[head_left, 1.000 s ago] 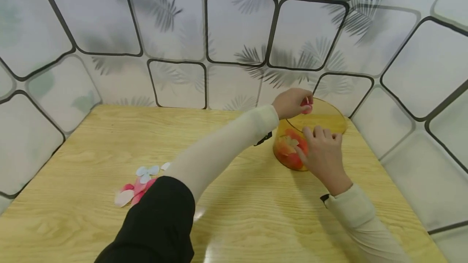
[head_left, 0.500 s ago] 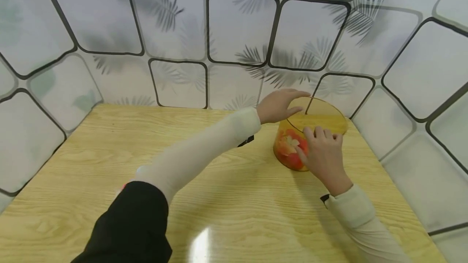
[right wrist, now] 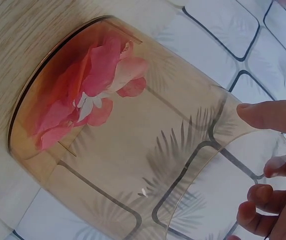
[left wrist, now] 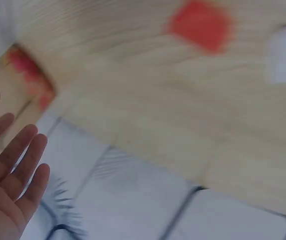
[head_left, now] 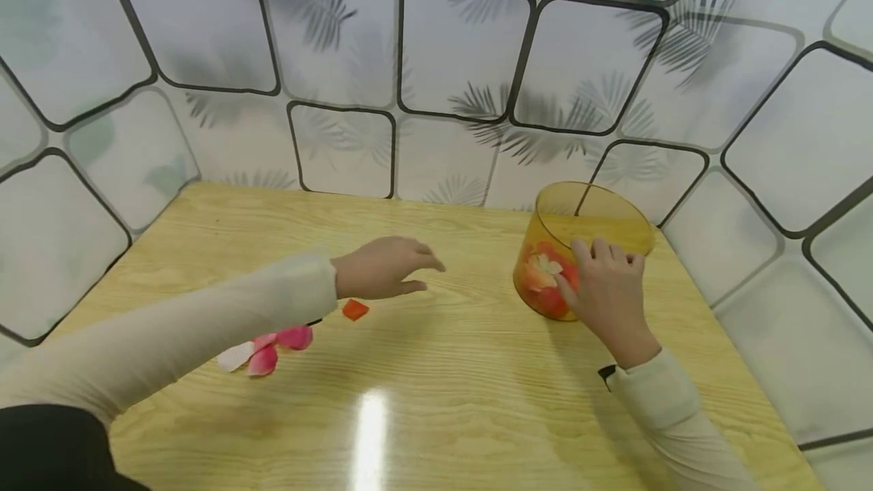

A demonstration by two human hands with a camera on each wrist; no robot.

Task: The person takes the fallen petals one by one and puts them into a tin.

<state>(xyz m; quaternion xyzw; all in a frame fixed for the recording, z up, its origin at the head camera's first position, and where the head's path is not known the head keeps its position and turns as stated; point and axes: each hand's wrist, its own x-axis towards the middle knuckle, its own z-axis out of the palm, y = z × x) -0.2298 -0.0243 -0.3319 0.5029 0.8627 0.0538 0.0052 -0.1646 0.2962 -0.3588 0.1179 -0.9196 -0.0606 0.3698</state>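
An amber see-through container (head_left: 534, 233) stands on the table at the right, with red, pink and pale petals (right wrist: 100, 70) gathered at its bottom. My right hand (head_left: 609, 298) grips its near rim, thumb outside and fingers hooked over the edge. Out over the middle of the table, my left hand (head_left: 390, 267) hovers with fingers extended and nothing in them. Close below it lies a red petal (head_left: 355, 309), blurred in the left wrist view. Left of that, pink petals (head_left: 262, 361) and a white petal (head_left: 235, 355) lie on the wood, partly hidden by the left sleeve.
A wood-grain table (head_left: 450, 400) fills the lower view. Patterned wall panels (head_left: 464, 51) with dark outlines and leaf prints border it at the back and sides. The container stands near the table's back right corner.
My left hand held a pink petal over the container's mouth, released it, then swung left and down towards the loose petals. The right hand has stayed on the rim.
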